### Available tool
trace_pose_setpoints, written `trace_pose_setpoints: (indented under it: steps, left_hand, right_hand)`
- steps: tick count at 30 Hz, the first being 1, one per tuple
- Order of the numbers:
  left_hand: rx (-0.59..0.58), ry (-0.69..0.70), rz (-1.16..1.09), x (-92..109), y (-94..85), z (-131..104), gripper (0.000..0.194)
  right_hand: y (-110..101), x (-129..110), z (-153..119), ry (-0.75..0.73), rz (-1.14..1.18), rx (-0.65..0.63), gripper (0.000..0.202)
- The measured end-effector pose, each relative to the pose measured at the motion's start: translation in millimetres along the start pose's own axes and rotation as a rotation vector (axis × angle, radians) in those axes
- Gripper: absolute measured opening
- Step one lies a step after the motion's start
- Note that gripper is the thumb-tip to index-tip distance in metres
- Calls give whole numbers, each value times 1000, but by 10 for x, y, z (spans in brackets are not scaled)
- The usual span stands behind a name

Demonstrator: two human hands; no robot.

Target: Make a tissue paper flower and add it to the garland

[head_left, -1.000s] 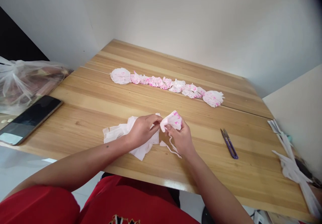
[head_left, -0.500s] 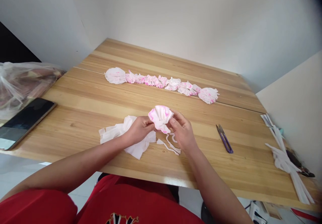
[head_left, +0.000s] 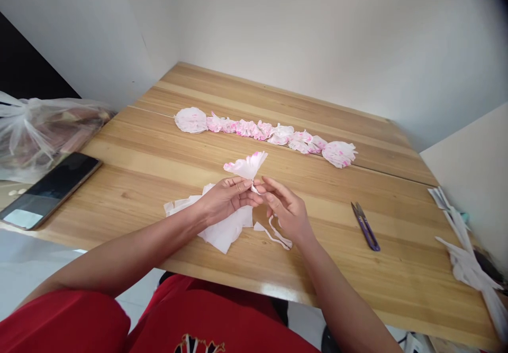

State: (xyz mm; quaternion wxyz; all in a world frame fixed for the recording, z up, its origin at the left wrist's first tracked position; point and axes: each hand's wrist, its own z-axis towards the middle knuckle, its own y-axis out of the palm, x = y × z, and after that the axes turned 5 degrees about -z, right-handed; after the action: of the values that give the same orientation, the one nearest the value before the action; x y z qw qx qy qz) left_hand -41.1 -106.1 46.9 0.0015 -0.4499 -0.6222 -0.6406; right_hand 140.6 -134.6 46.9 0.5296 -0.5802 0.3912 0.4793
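Leftward, a bag (head_left: 29, 130) holds bits (head_left: 77, 130) (hands (head_left: 226, 197) touch ruffle (head_left: 246, 165)).

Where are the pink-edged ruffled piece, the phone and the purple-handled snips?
Pink-edged ruffled piece (head_left: 248, 167): head view, on its fanned top.
Phone (head_left: 54, 183): head view, on its dark screen.
Purple-handled snips (head_left: 364, 227): head view, on a handle.

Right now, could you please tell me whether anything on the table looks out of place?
Nothing looks spilled or broken. Only the phone stands out slightly: its near end lies close to the edge of the table, where it might get knocked off.
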Motion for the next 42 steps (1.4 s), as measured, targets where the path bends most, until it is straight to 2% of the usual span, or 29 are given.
trace_pose_setpoints:
  steps: [7,11,17,21,24,27,31,35,38,42]
  left_hand:
    - [-32,-12,5,-32,-12,12,27]
    - [-41,-17,106,-48,-13,10,35]
    - [79,26,308,-11,13,-5,38]
    - [124,73,278,-8,-10,-2,35]
    - [118,50,174,-21,-9,10,32]
    - [116,-19,107,-50,16,19,26]
    - [47,-106,56,-120,9,22,20]
    - [20,-108,18,-173,-43,25,15]
    - [58,-80,1,-162,-30,21,18]
    - [149,27,44,-116,70,-9,27]
  right_hand:
    - [38,11,-21,-61,-211,81,40]
    - [60,18,-14,4,-186,94,41]
    - [31,4,-4,53,-178,95,29]
    - [-21,-24,0,101,-181,-9,36]
    - [-42,-20,4,25,-69,-51,38]
    - [-11,9,-3,-68,176,-29,32]
    - [87,33,-23,-39,459,-42,28]
    - [134,47,-22,-7,529,-2,21]
    - [123,71,-24,-4,384,60,24]
    - [99,79,-39,-63,-82,187,29]
